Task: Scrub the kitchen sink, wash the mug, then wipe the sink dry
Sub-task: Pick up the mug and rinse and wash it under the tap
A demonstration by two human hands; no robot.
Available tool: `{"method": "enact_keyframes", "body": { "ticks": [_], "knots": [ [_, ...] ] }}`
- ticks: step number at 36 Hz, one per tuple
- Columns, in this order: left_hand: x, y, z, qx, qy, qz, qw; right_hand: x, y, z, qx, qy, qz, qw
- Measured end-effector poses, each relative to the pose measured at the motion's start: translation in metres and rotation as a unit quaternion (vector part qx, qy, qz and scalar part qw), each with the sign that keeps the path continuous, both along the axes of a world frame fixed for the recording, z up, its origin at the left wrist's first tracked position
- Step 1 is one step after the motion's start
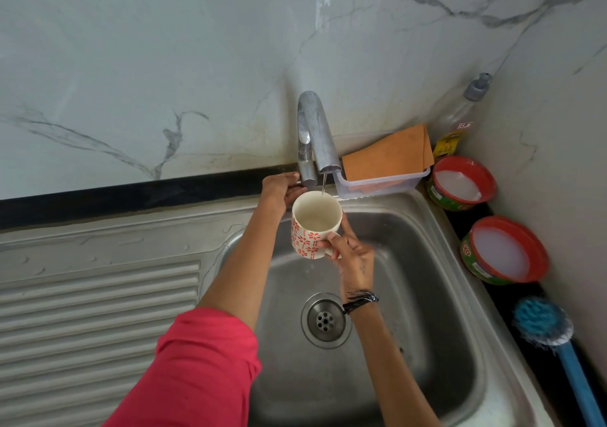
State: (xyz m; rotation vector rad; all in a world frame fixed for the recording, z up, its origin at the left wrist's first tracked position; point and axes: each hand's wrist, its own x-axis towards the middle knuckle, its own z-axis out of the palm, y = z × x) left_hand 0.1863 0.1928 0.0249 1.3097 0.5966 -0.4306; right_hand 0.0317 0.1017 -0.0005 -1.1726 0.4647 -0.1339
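Drainboard (pixel 98 311) at 9 o'clock, ribbed steel, joined to the sink (pixel 427 262). Red sleeve (pixel 197 370) comes in from 7 o'clock. Left hand (pixel 282 190) reaches to the base of the tap (pixel 315 131) at 12 o'clock, fingers curled on the tap's handle by the base. Thin stream of water (pixel 323 185) falls from the spout into the mug (pixel 313 226). Mug is white with red flower print, upright, held over the basin just below the spout, some water inside. Right hand (pixel 353 256) grips the mug from its right side, thumb on the front wall. Drain (pixel 325 320) sits under the wrist. At 1 o'clock: clear tray (pixel 384 183) with orange cloth (pixel 387 154), soap bottle (pixel 460 114) behind. At 3 o'clock: two red-rimmed tubs (pixel 460 182) (pixel 504 251) of white paste. Blue brush (pixel 542 325) at 4 o'clock.
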Motion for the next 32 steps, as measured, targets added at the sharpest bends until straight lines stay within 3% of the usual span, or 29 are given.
{"method": "enact_keyframes", "body": {
  "ticks": [18, 32],
  "knots": [
    [0.002, 0.003, -0.006, 0.001, -0.011, -0.016, 1.0, 0.0, 0.0, 0.003, 0.014, -0.021, -0.009, 1.0],
    [-0.003, 0.008, 0.0, -0.027, -0.012, -0.023, 0.999, -0.002, 0.0, 0.007, -0.049, -0.025, 0.012, 0.998]
  ]
}}
